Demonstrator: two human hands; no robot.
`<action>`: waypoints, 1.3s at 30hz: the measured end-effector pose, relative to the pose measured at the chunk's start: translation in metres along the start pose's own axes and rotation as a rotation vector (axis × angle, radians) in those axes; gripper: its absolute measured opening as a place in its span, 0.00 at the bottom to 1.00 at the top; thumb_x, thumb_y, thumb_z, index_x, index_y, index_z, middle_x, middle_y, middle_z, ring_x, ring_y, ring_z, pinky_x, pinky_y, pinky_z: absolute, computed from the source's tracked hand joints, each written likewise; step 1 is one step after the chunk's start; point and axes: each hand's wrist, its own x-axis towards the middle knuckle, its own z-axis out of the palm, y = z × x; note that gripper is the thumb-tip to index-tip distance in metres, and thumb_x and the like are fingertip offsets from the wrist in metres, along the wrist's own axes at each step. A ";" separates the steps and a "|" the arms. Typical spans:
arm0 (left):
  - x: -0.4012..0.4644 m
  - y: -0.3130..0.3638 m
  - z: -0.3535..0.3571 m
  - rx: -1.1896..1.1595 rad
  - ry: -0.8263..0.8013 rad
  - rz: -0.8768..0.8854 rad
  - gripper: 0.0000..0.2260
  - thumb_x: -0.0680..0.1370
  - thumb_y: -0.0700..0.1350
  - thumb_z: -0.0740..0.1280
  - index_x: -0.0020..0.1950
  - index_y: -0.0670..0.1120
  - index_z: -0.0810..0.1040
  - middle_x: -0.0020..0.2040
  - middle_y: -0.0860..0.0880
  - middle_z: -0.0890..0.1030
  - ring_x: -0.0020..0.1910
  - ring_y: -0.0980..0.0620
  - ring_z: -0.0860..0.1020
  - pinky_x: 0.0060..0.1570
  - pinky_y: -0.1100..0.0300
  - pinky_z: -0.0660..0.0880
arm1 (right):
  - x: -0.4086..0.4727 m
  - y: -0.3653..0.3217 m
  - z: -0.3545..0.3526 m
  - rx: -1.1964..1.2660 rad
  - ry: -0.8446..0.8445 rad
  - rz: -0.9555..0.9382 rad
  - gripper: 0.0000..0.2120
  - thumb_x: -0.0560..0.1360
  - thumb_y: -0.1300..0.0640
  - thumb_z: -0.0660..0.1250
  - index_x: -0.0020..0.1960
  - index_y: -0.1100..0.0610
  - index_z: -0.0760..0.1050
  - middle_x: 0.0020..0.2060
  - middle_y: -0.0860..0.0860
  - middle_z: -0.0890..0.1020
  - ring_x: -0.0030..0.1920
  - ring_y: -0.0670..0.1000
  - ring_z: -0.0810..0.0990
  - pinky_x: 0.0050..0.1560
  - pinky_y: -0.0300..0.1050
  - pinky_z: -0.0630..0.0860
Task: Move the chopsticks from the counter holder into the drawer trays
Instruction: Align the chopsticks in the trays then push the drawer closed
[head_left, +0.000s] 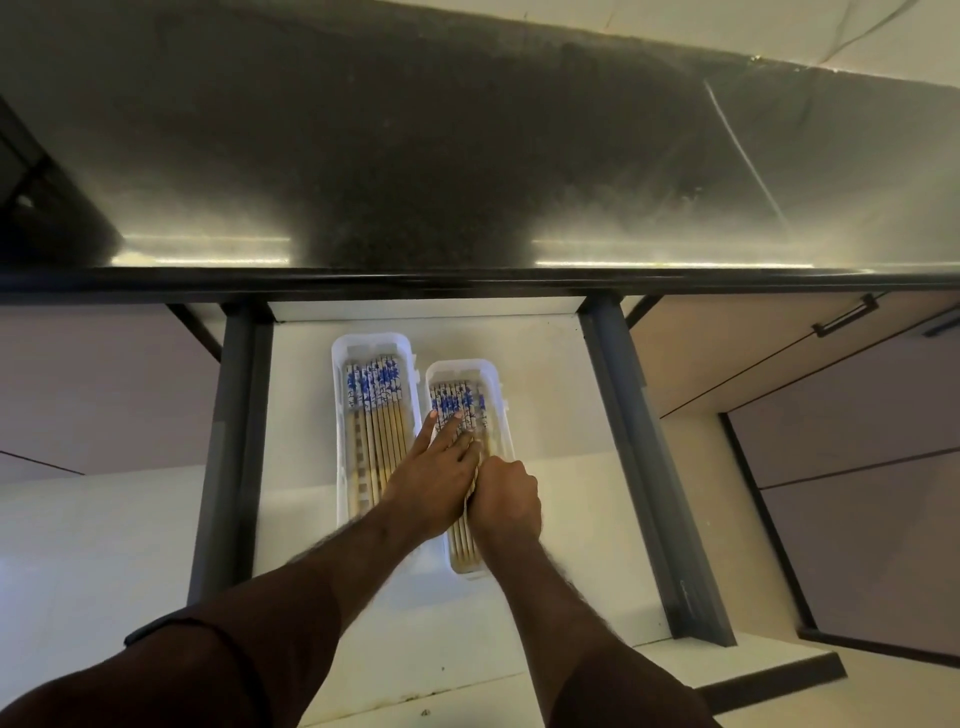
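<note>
Wooden chopsticks (464, 519) with blue-and-white patterned ends are pressed under both hands in the right tray (498, 415). The fingers (449, 431) of the left hand (434, 483) are spread apart and laid flat across the patterned ends of this bundle, the index finger reaching toward the gap between the two trays. The right hand (504, 493) is curled into a loose fist, knuckles up, closed over the middle of the same bundle; the bare tips of the sticks are seen below the wrist at the near end of the tray. A second set of chopsticks (376, 415) is laid lengthwise in the left tray (340, 441), patterned ends toward the back. Both white trays are placed side by side, touching, on the floor of the open drawer (561, 467), which is framed by dark grey side rails. A dark polished counter (467, 156) is located above the drawer.
</note>
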 end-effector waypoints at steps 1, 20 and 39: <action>-0.004 0.001 -0.001 -0.024 0.019 -0.011 0.24 0.82 0.48 0.55 0.77 0.43 0.55 0.78 0.43 0.59 0.78 0.42 0.48 0.70 0.44 0.31 | -0.004 0.000 -0.002 0.003 0.016 -0.006 0.12 0.81 0.54 0.60 0.59 0.58 0.77 0.54 0.56 0.82 0.52 0.57 0.81 0.51 0.47 0.77; -0.257 0.102 -0.055 -0.345 0.361 -0.461 0.26 0.83 0.53 0.49 0.78 0.44 0.48 0.79 0.45 0.49 0.78 0.49 0.43 0.73 0.52 0.35 | -0.240 0.070 -0.009 0.199 0.452 -0.469 0.17 0.80 0.52 0.61 0.67 0.54 0.73 0.57 0.52 0.82 0.55 0.51 0.79 0.52 0.42 0.77; -0.344 0.169 0.032 -0.292 0.324 -0.571 0.30 0.81 0.53 0.51 0.77 0.40 0.45 0.78 0.40 0.45 0.77 0.41 0.45 0.73 0.44 0.47 | -0.279 0.113 0.089 -0.006 0.194 -0.396 0.17 0.80 0.56 0.61 0.68 0.56 0.71 0.65 0.54 0.76 0.67 0.55 0.70 0.64 0.48 0.71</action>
